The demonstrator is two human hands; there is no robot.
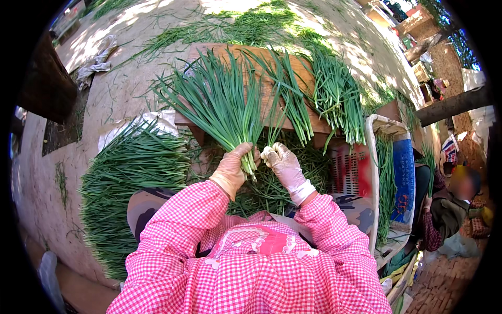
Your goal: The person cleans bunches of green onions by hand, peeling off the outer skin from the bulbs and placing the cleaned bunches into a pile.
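Observation:
My gloved left hand [232, 167] is closed around the lower stems of a fanned bunch of garlic chives [223, 98]. The pale stem ends stick out below the fist, and the leaves spread away over a small wooden table [219, 51]. Beside it, my right hand [283, 161], in a thin whitish glove, pinches a few thin chive stalks [274, 131]. A smaller loose bunch [296, 110] lies on the table just beyond the right hand. Farther right, a thicker heap of chives [339, 94] hangs over the table's edge.
A large stack of chives [133, 196] lies at my left on white sheeting [155, 117]. At my right stand a red plastic crate [351, 168] and a white-rimmed container [372, 188] with chives inside. A person [447, 212] sits beyond it. Loose leaves [259, 27] litter the ground ahead.

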